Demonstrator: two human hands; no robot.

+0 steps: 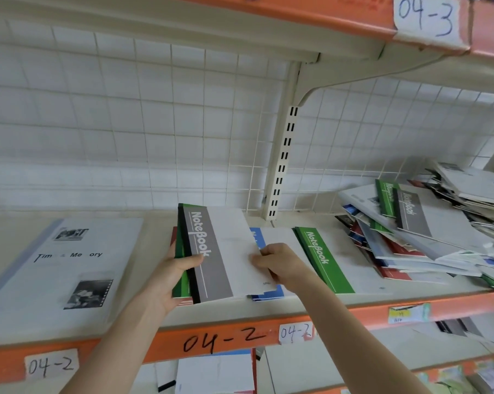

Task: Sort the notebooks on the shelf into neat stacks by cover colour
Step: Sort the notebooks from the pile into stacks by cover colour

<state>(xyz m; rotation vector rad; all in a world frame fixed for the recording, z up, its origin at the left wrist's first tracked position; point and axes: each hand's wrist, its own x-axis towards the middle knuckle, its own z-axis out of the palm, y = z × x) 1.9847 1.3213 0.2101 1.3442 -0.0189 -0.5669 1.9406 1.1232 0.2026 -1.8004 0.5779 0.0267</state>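
Note:
My left hand point(169, 277) grips a small bundle of notebooks by their spines: a grey-banded notebook point(211, 251) on top, a green one point(180, 251) and a red one under it. My right hand point(279, 264) pinches the white right edge of the grey-banded notebook. Below it lies a blue notebook stack point(268, 294) on the shelf point(240, 314). Right of that lies a green-banded notebook stack point(322, 260). A jumbled pile of mixed notebooks point(416, 234) fills the shelf's right end.
A large white booklet point(69, 265) with photos lies flat at the left of the shelf. A slotted upright post point(282, 160) and wire grid stand behind. The orange shelf lip point(225, 339) is marked 04-2. More notebooks point(214, 373) sit on the shelf below.

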